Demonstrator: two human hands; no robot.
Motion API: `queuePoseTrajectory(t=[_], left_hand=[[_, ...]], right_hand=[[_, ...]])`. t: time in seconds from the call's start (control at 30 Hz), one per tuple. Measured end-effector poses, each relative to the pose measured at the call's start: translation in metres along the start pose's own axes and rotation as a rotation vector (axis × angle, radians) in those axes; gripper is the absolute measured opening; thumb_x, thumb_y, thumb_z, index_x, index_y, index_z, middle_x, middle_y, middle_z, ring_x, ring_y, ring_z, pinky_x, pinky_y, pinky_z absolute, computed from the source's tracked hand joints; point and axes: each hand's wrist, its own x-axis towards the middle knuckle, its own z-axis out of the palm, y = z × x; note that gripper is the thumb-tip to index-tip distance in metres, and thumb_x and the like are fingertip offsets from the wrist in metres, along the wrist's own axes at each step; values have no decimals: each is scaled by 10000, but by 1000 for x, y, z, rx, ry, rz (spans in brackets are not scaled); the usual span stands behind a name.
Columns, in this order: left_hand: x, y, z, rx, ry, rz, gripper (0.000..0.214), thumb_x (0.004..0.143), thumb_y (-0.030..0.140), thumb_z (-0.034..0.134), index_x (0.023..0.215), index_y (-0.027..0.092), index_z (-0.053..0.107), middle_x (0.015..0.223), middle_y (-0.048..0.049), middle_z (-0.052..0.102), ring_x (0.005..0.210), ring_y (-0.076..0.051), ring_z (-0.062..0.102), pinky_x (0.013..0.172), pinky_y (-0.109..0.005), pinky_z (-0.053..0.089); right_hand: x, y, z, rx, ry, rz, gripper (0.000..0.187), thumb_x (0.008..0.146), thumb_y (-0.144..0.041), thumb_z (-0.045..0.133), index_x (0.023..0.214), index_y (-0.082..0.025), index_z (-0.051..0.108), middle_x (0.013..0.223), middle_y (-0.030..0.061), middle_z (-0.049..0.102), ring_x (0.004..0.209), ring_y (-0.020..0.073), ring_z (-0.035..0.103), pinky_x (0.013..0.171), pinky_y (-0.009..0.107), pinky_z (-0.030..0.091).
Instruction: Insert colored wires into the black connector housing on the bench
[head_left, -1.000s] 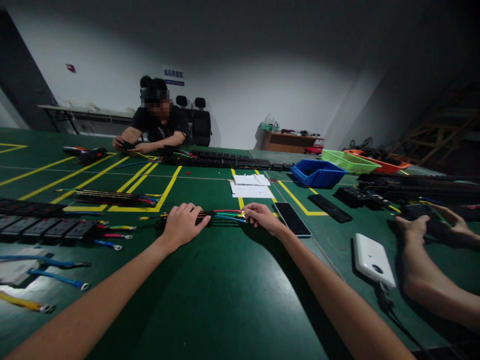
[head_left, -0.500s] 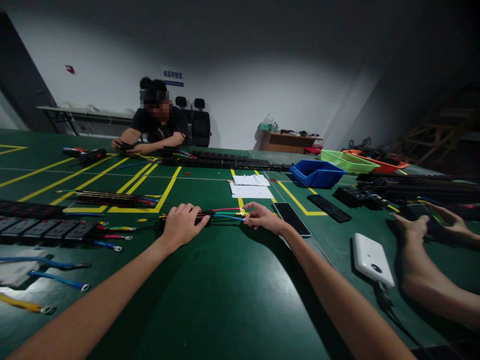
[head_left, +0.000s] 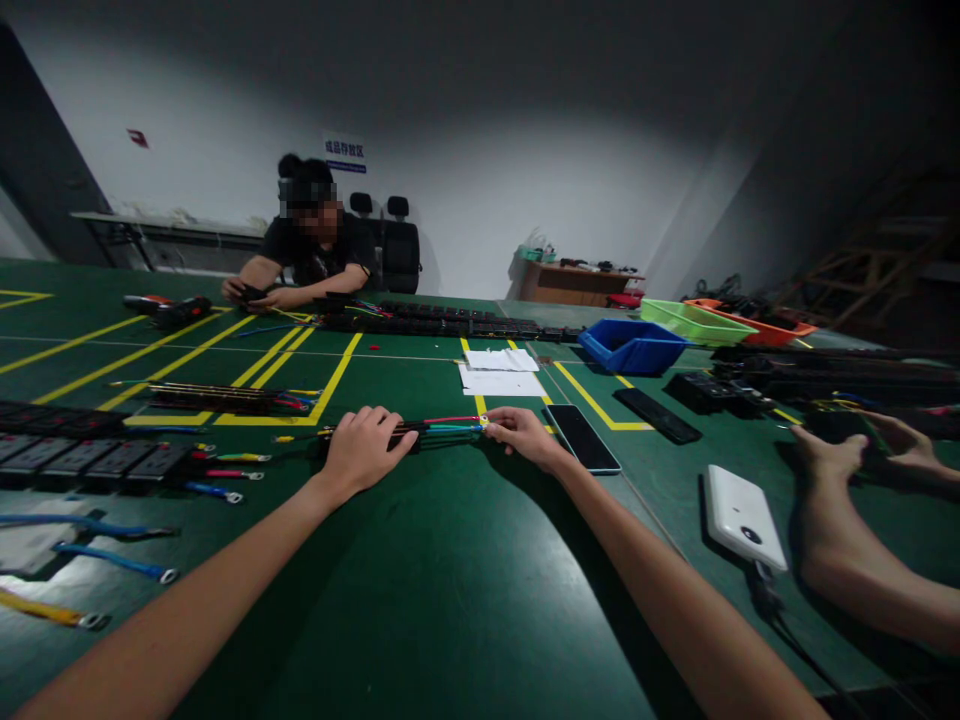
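A single head-worn camera gives the only view, facing forward and down from the near edge of the green bench (head_left: 442,600). It looks from close behind the left grip (head_left: 365,448) and right grip (head_left: 523,437), near mid-frame, and reaches wide to the back wall (head_left: 480,190).

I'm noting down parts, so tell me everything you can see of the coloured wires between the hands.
The wires are thin, with smooth, plastic-looking coverings; red, green and blue show. They run nearly straight and close together, roughly level above the green table, from a dark strip under the left hand to the right hand. Its fingertips appear to touch their shiny, metal-looking ends. The left hand hides where they start.
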Motion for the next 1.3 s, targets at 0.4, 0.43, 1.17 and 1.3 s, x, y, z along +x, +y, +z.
queuePoseTrajectory(t=[0.4,0.43,1.17,1.3], left_hand=[[1,-1,1,-37,-9,12,537,988,580,359,1046,167,697,1035,-111,693,941,-270,619,791,-405,450],[1,-1,1,-41,-10,15,535,987,578,361,1046,166,698,1037,-111,694,942,-270,619,793,-406,451],[0,-2,1,-36,-3,24,528,988,576,356,1037,177,699,1031,-116,693,948,-277,610,780,-402,437],[0,-1,0,-39,-21,17,538,987,580,351,1042,173,698,1039,-119,692,953,-279,612,784,-402,442]], right_hand=[[1,-1,0,-106,-27,-26,500,782,-654,692,818,-156,679,736,25,647,577,91,522,445,190,437],[1,-1,1,-100,-24,-25,495,786,-650,692,828,-157,670,738,25,650,581,92,529,449,189,440],[-4,-9,-5,102,-64,44,396,753,-466,781,1003,-198,628,833,19,709,636,95,589,499,177,459],[-2,-6,-1,95,-35,50,332,753,-425,763,945,-191,625,772,11,704,574,85,578,469,171,451]])
